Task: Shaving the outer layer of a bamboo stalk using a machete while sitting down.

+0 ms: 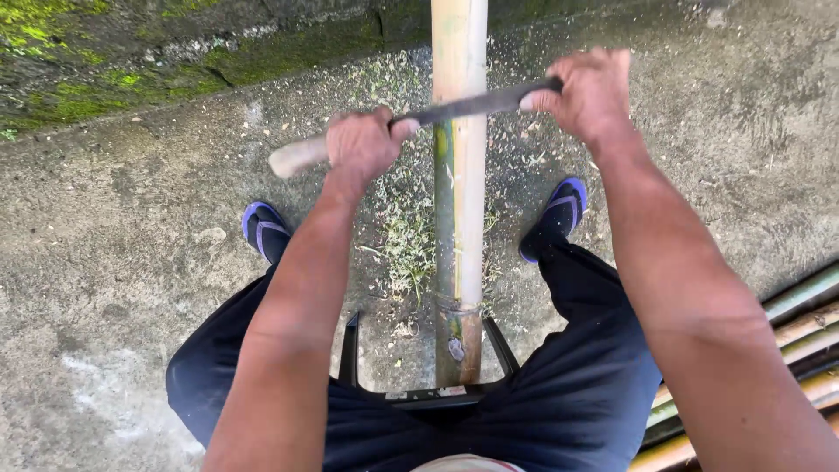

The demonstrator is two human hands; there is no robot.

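A bamboo pole (461, 52) runs straight away from the person, lying between the knees and out over the concrete floor (131, 262). Its near end rests on a dark stool (419, 398) at the person's seat. The far stretch of the pole is pale and stripped; nearer the stool it is green and brown, with a node ring.

A long knife (472, 105) lies across the pole, its blade touching the top surface. The left hand (363, 144) has its fingers wrapped tight round the pale wooden handle (297, 157), which sticks out to the left. The right hand (590, 92) has its fingers closed on the blade's far tip, to the right of the pole.

Green shavings (411, 236) are scattered on the floor just beside the pole. 2 blue sandals (262, 229) stand on either side. More bamboo poles (804, 332) lie at the right edge. A mossy wall (131, 61) borders the floor at the top.
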